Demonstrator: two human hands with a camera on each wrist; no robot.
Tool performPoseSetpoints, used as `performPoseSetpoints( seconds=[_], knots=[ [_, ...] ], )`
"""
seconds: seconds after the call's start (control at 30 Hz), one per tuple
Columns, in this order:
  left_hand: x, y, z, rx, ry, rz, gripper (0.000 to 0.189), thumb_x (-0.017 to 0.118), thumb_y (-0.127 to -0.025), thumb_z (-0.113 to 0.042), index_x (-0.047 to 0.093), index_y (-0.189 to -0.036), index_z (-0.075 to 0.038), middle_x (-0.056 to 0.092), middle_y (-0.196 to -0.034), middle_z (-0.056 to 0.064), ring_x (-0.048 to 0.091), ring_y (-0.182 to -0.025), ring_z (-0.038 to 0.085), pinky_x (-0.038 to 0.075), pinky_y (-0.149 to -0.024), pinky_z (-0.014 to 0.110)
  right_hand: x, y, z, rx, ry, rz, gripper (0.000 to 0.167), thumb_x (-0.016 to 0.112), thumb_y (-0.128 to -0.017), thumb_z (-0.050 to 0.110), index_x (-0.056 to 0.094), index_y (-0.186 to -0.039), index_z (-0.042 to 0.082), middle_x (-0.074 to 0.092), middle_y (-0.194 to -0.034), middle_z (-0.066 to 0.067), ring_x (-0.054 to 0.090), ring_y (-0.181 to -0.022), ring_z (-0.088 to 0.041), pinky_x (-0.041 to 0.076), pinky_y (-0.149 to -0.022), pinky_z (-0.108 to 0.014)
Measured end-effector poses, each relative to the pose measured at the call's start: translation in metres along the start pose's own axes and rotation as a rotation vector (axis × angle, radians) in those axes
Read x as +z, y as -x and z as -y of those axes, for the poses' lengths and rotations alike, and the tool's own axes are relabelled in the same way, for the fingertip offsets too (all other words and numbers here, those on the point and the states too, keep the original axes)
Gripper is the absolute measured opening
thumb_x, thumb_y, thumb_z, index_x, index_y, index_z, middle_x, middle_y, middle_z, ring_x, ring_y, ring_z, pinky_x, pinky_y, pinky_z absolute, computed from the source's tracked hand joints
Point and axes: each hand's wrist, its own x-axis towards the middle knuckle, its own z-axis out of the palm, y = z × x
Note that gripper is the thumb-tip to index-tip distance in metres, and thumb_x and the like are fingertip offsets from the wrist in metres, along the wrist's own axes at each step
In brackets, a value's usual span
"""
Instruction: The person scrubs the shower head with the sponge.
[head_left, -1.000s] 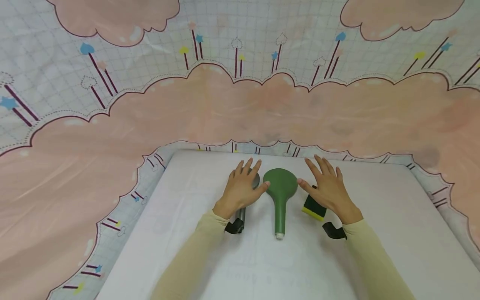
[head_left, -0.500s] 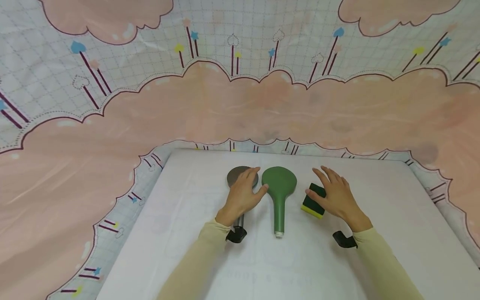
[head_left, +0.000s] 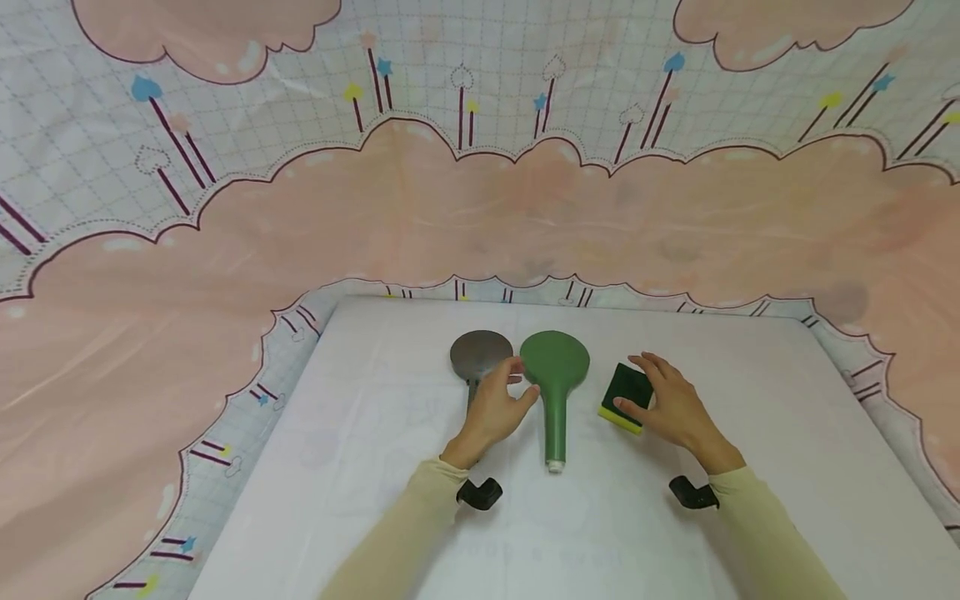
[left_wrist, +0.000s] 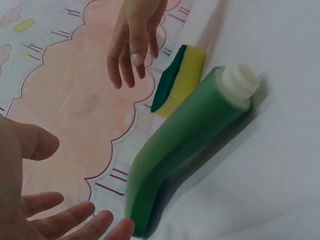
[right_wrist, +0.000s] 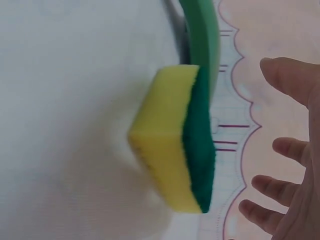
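A green handheld shower head [head_left: 555,358] lies face down on the white table, its white threaded end [left_wrist: 240,82] toward me. To its left is a dark grey shower head [head_left: 472,353], the handle mostly hidden behind my left hand [head_left: 492,414]. That hand hovers between the two with relaxed, slightly bent fingers, thumb beside the green one, holding nothing. A yellow sponge with a dark green scouring side [head_left: 626,395] sits to the right. Over its right edge hangs my right hand [head_left: 678,412], thumb and fingers apart; the right wrist view shows a gap between hand and sponge [right_wrist: 165,135].
The white table [head_left: 360,517] ends at a far edge, with a pink and pale patterned cloth [head_left: 525,208] behind it and along the sides. A black wrist piece [head_left: 480,493] juts from the left cuff, another black piece [head_left: 693,492] from the right.
Both hands have come nearer to me and their fingers are less spread. The left has shifted right, uncovering the grey shower head's disc. The right has moved rightward, showing more of the sponge.
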Motion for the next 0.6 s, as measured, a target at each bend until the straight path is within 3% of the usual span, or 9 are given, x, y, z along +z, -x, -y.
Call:
performPoseSetpoints(
  seconds=[0.3, 0.6],
  knots=[
    [0.01, 0.01, 0.005, -0.132, 0.071, 0.048, 0.053, 0.065, -0.092, -0.026, 0.049, -0.136, -0.002, 0.064, -0.126, 0.016, 0.066, -0.111, 0.03, 0.055, -0.089, 0.044, 0.011, 0.006, -0.003, 0.007, -0.005, 0.023, 0.079, 0.069, -0.087, 0.048, 0.036, -0.148, 0.009, 0.034, -0.152, -0.025, 0.039, -0.132, -0.052, 0.034, -0.1, -0.072],
    [0.017, 0.02, 0.004, -0.247, 0.168, 0.159, 0.055, 0.071, -0.087, -0.023, 0.052, -0.134, -0.002, 0.065, -0.124, 0.016, 0.067, -0.111, 0.029, 0.057, -0.083, 0.036, 0.014, 0.009, -0.004, 0.006, 0.005, 0.033, 0.078, 0.071, -0.086, 0.047, 0.039, -0.146, 0.008, 0.035, -0.151, -0.028, 0.037, -0.133, -0.053, 0.035, -0.1, -0.072]
  ],
)
